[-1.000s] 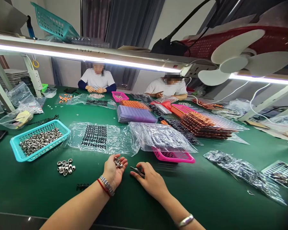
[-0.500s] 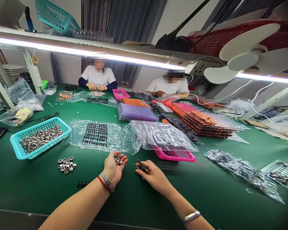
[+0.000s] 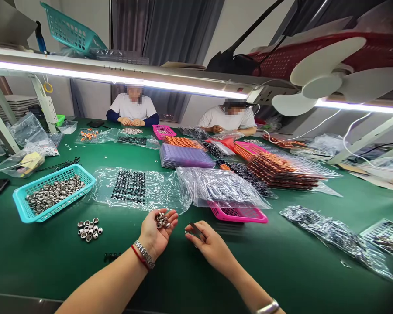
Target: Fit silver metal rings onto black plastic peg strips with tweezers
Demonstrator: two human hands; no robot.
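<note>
My left hand is turned palm up and cupped, holding several small silver metal caps. Just to its right, my right hand grips dark metal tweezers between thumb and fingers. A small shiny piece shows by the right fingertips, too small to make out fully. On the green table left of the hands lies a loose pile of metal caps. A short black studded strip lies below it, partly behind my left forearm. More caps fill a turquoise basket farther left.
Rows of black strips lie on clear plastic behind my hands. A bagged stack rests over a pink basket. A silvery bag lies at right. Two people sit across the table. A white fan hangs upper right.
My left hand has shifted slightly right and its palm has turned up, showing more of the caps. My right hand stays nearby with the tweezers. The view has shifted slightly.
</note>
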